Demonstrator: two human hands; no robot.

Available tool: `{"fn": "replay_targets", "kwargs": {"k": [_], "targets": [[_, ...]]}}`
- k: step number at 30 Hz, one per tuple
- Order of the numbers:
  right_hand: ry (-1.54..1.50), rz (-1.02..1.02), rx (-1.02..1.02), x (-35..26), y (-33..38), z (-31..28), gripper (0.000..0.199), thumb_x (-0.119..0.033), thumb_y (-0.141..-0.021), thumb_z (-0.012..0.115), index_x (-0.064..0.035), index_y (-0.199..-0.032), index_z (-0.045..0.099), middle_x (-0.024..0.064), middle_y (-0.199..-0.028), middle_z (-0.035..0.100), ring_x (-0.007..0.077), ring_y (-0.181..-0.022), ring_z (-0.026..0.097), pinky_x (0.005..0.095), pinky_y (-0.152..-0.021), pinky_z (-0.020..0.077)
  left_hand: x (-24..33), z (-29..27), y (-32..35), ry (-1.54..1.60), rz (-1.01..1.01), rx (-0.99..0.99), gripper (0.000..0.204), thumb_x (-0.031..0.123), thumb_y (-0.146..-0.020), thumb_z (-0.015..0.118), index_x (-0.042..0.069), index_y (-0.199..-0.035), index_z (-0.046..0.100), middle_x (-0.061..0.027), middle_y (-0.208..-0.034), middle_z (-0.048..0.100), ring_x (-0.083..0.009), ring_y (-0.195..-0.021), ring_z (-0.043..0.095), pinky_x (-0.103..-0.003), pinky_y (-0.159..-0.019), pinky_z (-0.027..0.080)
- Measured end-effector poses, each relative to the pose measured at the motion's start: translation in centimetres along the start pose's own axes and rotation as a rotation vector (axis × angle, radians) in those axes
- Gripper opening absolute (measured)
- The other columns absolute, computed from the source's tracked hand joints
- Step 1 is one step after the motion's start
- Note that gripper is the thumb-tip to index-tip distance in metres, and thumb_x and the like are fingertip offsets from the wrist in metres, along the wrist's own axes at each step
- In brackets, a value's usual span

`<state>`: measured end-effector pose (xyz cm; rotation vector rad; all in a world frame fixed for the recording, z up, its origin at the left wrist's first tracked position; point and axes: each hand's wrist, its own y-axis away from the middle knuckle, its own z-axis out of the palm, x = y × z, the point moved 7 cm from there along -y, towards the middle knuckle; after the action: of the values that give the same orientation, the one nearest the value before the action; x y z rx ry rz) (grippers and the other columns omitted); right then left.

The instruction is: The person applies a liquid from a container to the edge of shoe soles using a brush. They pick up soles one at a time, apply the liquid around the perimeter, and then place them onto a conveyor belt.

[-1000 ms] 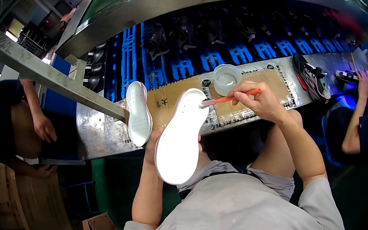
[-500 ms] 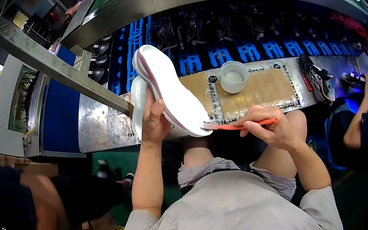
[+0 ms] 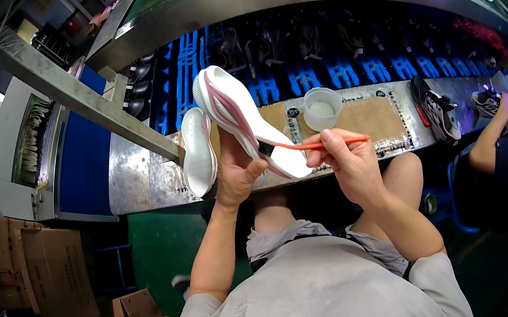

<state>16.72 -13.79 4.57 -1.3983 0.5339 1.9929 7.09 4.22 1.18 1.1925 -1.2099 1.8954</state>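
Observation:
My left hand [image 3: 238, 173] grips a white shoe sole [image 3: 243, 103] with a mauve band along its side, held tilted above the bench edge. Pinched in my right hand [image 3: 349, 159] is a thin brush [image 3: 355, 139] with an orange handle. Its dark tip touches the sole around the middle, close to my left fingers. A second white sole [image 3: 198, 151] lies on the bench just left of the held one. Beyond my right hand stands a translucent plastic cup [image 3: 322, 109] with whitish contents.
Cardboard [image 3: 366, 123] is taped to the metal bench [image 3: 135, 171]. Behind runs a rack of blue holders [image 3: 304, 76] carrying dark shoes. A black shoe [image 3: 437, 108] sits at right, near a co-worker's arm [image 3: 494, 128]. A metal post [image 3: 82, 96] slants in from the left.
The held sole has turned, showing more of its mauve side. The brush tip has shifted from the sole's near end toward its middle. A person at left has mostly left view, uncovering cardboard boxes.

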Motion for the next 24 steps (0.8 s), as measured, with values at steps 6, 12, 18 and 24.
{"fn": "replay_targets", "kwargs": {"k": [6, 12, 18, 24], "targets": [[0.066, -0.062, 0.058, 0.3, -1.3, -1.7, 0.039, -0.026, -0.109, 0.053, 0.0067, -0.107, 0.074, 0.0080, -0.084, 0.074, 0.0107, -0.079, 0.065, 0.0260, -0.076, 0.0510, -1.8, -0.9, 0.4, 0.183, -0.117, 0.035, 0.101, 0.053, -0.094, 0.067, 0.003, -0.164, 0.014, -0.0127, -0.155, 0.040, -0.0263, -0.142, 0.044, -0.041, -0.116, 0.038], [0.107, -0.124, 0.191, 1.9, -1.0, -7.9, 0.036, -0.025, -0.109, 0.053, 0.0053, -0.111, 0.072, 0.0089, -0.088, 0.074, 0.0116, -0.081, 0.065, 0.0264, -0.077, 0.0508, -9.9, -7.3, 9.3, 0.519, -0.637, 0.532, 0.058, 0.018, -0.098, 0.055, -0.001, -0.151, 0.040, -0.0156, -0.137, 0.060, -0.0259, -0.126, 0.061, -0.040, -0.108, 0.048], [0.054, -0.119, 0.292, 5.6, 0.0, -15.9, 0.034, -0.025, -0.109, 0.053, 0.0041, -0.111, 0.071, 0.0080, -0.087, 0.073, 0.0119, -0.081, 0.066, 0.0266, -0.078, 0.0520, -2.9, -6.5, 8.2, 0.112, -0.544, 0.187, 0.061, 0.004, -0.091, 0.053, -0.010, -0.149, 0.042, -0.0201, -0.137, 0.062, -0.0245, -0.116, 0.067, -0.035, -0.102, 0.053], [-0.124, -0.096, 0.349, 9.4, 2.0, -20.3, 0.033, -0.023, -0.109, 0.053, 0.0044, -0.110, 0.070, 0.0089, -0.086, 0.072, 0.0153, -0.080, 0.068, 0.0295, -0.078, 0.0536, 7.7, -1.8, -10.3, 0.077, -0.174, -0.262, 0.067, 0.018, -0.089, 0.060, -0.013, -0.147, 0.046, -0.0268, -0.143, 0.058, -0.0310, -0.130, 0.060, -0.038, -0.116, 0.042]]}}
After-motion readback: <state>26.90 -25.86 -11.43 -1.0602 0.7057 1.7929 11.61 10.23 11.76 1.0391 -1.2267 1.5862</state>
